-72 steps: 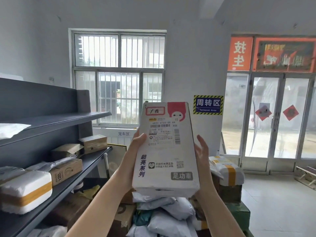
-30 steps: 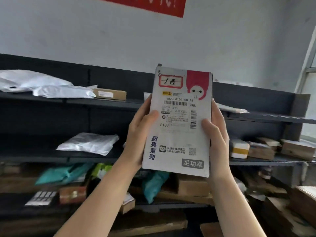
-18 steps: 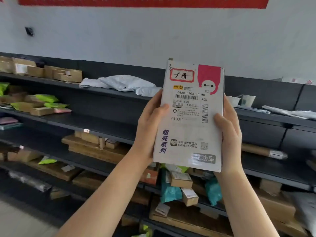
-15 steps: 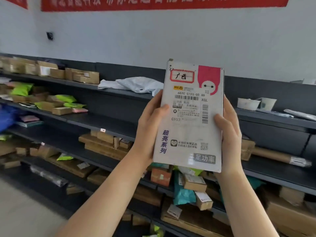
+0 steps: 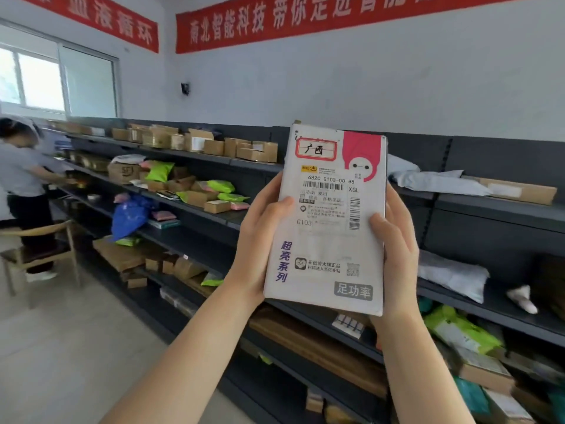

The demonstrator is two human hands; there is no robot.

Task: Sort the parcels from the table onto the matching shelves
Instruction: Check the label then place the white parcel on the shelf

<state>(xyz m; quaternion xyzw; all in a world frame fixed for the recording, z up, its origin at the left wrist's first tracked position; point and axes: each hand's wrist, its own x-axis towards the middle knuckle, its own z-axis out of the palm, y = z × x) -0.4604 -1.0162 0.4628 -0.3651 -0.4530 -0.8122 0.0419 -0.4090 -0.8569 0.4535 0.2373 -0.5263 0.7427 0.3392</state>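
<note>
In front of the dark shelving (image 5: 495, 209), a white parcel (image 5: 328, 221) is held upright, clasped at its edges by the left hand (image 5: 260, 237) and right hand (image 5: 397, 249). Many parcels are already shelved (this one is not yet); its matching shelf must be found.

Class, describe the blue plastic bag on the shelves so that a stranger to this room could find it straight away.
Start at the long dark shelving under the red banners. Go left, towards the wooden chair. The blue bag slumps over a middle shelf's edge, the only deep blue item among brown boxes and lime-green pouches.
</note>
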